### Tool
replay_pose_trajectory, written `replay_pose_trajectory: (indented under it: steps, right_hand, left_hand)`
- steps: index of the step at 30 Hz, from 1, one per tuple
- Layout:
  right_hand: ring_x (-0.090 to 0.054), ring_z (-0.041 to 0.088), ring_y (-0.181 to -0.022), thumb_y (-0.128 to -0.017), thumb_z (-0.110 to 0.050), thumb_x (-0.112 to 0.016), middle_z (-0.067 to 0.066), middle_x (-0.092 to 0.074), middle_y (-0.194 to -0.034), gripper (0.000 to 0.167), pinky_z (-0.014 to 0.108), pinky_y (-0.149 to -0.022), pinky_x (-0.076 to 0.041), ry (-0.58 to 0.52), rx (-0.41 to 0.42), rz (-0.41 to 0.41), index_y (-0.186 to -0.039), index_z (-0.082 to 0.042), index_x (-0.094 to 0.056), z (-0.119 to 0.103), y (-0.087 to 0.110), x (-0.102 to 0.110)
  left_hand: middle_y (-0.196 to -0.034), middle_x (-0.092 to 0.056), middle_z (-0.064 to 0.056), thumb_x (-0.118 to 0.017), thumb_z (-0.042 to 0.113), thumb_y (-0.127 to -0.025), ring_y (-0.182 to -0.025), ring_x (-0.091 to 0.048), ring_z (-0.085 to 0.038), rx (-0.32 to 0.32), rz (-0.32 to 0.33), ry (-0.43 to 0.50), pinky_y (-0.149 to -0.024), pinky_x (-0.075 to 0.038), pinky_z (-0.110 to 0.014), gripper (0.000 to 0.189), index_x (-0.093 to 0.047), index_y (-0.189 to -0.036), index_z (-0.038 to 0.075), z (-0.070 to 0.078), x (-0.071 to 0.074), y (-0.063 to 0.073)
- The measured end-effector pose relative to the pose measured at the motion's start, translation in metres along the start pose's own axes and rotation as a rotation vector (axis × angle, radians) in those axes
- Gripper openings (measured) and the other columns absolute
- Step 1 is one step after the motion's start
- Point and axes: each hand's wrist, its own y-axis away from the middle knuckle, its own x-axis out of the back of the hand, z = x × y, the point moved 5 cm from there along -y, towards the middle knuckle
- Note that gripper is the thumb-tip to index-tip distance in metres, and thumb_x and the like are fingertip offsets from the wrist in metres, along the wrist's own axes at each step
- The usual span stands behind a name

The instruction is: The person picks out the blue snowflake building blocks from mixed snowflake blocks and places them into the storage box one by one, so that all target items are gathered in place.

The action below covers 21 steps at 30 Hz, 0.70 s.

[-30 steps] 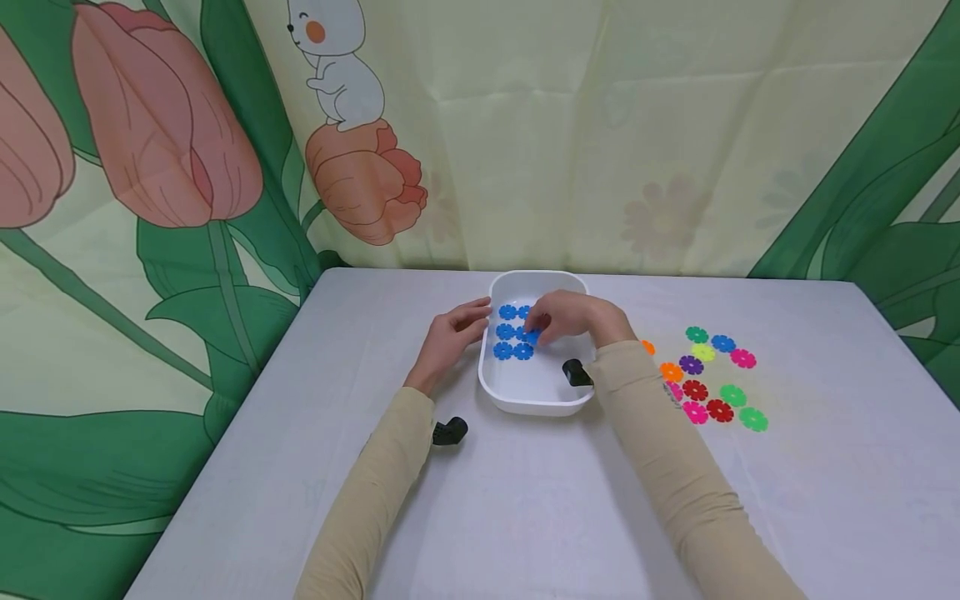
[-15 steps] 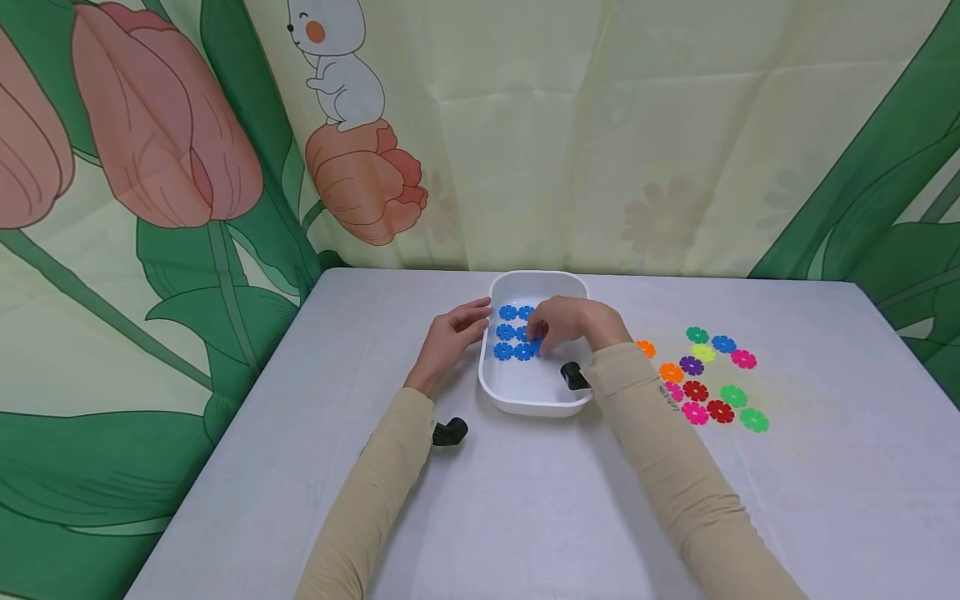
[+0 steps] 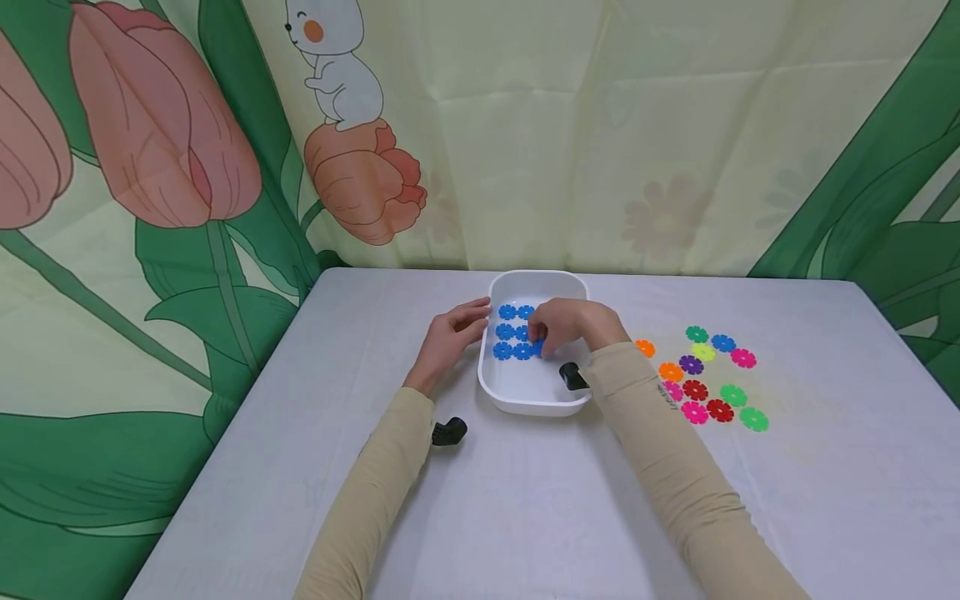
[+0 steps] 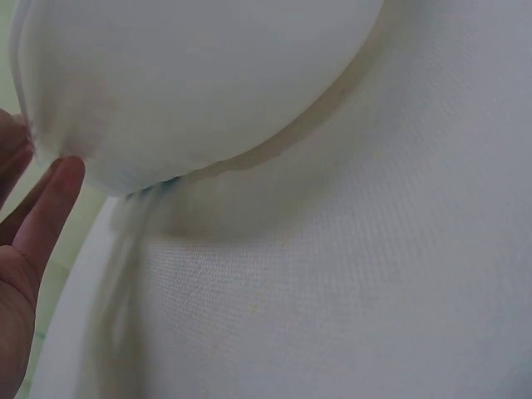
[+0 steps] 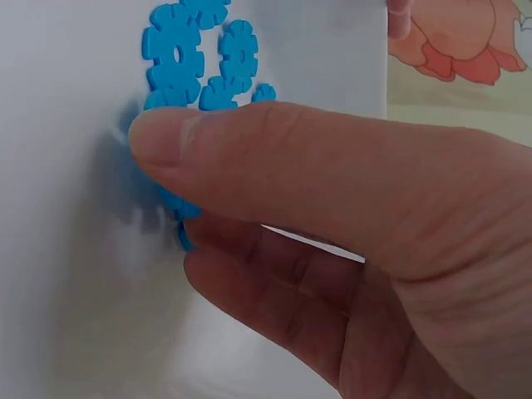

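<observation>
A white plastic tray (image 3: 528,396) stands near the back of the table. Inside it, on the left side, blue flower-shaped notched discs (image 3: 505,332) lie in rows. My right hand (image 3: 573,323) reaches into the tray and pinches a blue disc (image 5: 179,202) between thumb and fingers; the thumb covers much of it. That disc is tilted, close beside the end of the row nearest me. Along the tray's left wall, my left hand (image 3: 448,340) rests its extended fingertips against the outside, as the left wrist view also shows with its fingers (image 4: 58,199) at the wall.
Right of the tray, loose notched discs (image 3: 695,389) in green, red, pink, orange, purple, yellow and blue lie on the white tabletop (image 3: 480,517). A black wrist device (image 3: 573,377) projects into the tray under the right sleeve. A printed curtain (image 3: 525,142) hangs behind the table.
My right hand has moved slightly down and toward me in the tray with the blue disc, bringing it level with the nearest row. The left hand stays in place.
</observation>
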Motion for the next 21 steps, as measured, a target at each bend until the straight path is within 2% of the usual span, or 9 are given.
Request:
replay_pose_trajectory:
  steps: [13,21]
  right_hand:
    - [-0.052,0.023,-0.097,-0.084,-0.013,-0.077,0.004,-0.058,-0.094,0.023,0.035,-0.083,-0.044,0.015,-0.023,-0.005,-0.103,-0.014,-0.064,-0.0005,-0.0050,-0.0047]
    - [-0.052,0.023,-0.097,-0.083,-0.012,-0.078,0.004,-0.058,-0.094,0.024,0.036,-0.085,-0.045,0.022,-0.022,-0.007,-0.103,-0.014,-0.064,-0.0013,-0.0038,-0.0047]
  left_hand:
    - [-0.136,-0.055,0.016,-0.063,0.023,-0.097,-0.125,-0.053,-0.012,0.004,0.000,0.005,-0.093,-0.053,-0.028,0.031,-0.067,-0.126,0.014,-0.0008,0.0006,-0.0013]
    - [-0.137,-0.055,0.016,-0.063,0.022,-0.097,-0.126,-0.052,-0.012,0.009,-0.003,0.000,-0.094,-0.052,-0.028,0.032,-0.067,-0.127,0.014,-0.0008,0.0004,-0.0009]
